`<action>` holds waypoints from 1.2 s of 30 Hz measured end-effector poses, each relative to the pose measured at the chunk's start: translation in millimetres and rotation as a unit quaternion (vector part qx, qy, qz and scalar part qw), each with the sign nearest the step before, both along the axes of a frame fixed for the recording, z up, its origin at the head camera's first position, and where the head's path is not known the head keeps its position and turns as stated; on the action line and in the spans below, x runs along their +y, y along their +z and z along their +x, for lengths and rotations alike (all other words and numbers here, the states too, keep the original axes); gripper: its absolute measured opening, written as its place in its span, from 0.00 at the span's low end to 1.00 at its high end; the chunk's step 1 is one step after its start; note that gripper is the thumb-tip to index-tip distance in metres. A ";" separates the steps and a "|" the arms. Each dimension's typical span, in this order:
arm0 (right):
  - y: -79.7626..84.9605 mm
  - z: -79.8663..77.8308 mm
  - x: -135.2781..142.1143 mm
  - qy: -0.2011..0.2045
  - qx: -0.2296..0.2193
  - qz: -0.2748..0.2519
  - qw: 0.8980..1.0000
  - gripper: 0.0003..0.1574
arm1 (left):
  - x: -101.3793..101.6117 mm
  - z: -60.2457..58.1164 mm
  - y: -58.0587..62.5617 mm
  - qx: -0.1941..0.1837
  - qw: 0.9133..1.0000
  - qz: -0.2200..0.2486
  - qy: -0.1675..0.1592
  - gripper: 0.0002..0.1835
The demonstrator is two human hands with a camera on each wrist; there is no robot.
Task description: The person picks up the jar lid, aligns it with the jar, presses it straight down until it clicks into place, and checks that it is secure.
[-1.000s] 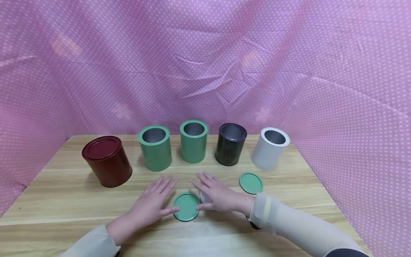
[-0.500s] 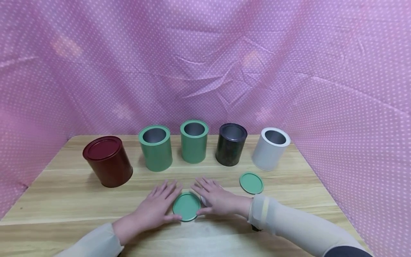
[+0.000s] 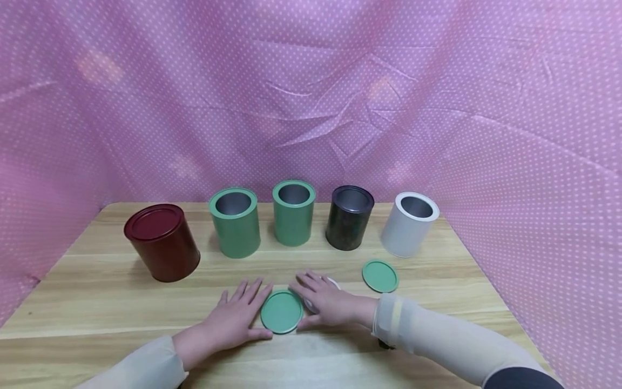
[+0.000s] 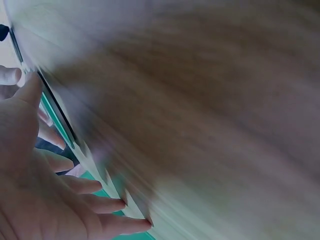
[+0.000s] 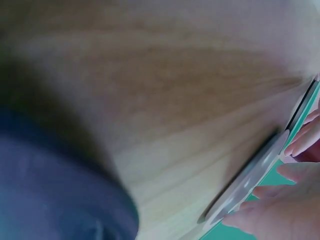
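Observation:
A round green lid (image 3: 282,312) lies flat on the table between the two hands. My left hand (image 3: 232,322) is spread at its left side, fingers extended and thumb near its lower edge. On the other side, my right hand (image 3: 326,300) spreads over a white lid (image 3: 334,282), which it mostly hides. The thumb of that hand reaches beside the green lid. In the right wrist view the white lid (image 5: 250,182) lies flat by the right fingertips (image 5: 240,220); whether they press on it I cannot tell. The left fingertips (image 4: 145,224) reach down to the table.
Along the back stand a dark red can (image 3: 162,243) with its top covered, two uncovered green cans (image 3: 237,232) (image 3: 293,221), a black can (image 3: 347,224) and an uncovered white can (image 3: 405,229). Another green lid (image 3: 380,276) lies at the right. Pink dotted cloth (image 3: 311,97) surrounds the table.
My left hand has shifted a little right and toward me, beside the green lid. The right hand has slid slightly toward me, showing more of the white lid. The cans stay put.

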State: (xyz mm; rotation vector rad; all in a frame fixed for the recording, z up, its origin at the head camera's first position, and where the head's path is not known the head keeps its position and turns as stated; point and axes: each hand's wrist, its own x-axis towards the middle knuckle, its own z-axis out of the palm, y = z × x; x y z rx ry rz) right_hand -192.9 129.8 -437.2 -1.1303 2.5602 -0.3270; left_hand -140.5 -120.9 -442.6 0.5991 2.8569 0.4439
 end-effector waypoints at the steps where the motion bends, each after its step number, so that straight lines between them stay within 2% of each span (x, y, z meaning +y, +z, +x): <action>1: 0.1 -0.2 -0.4 -0.002 -0.001 0.000 1.000 0.54 | 0.0 -0.4 0.0 -0.002 1.000 -0.003 0.000 0.52; 13: 1.4 -0.1 -6.0 -0.011 0.014 0.011 1.000 0.54 | 0.7 -0.7 4.9 -0.003 1.000 -0.011 -0.004 0.51; 36: 0.4 -0.3 -16.2 -0.033 0.012 0.009 0.999 0.50 | -1.4 -5.6 2.7 0.007 1.000 -0.018 -0.001 0.47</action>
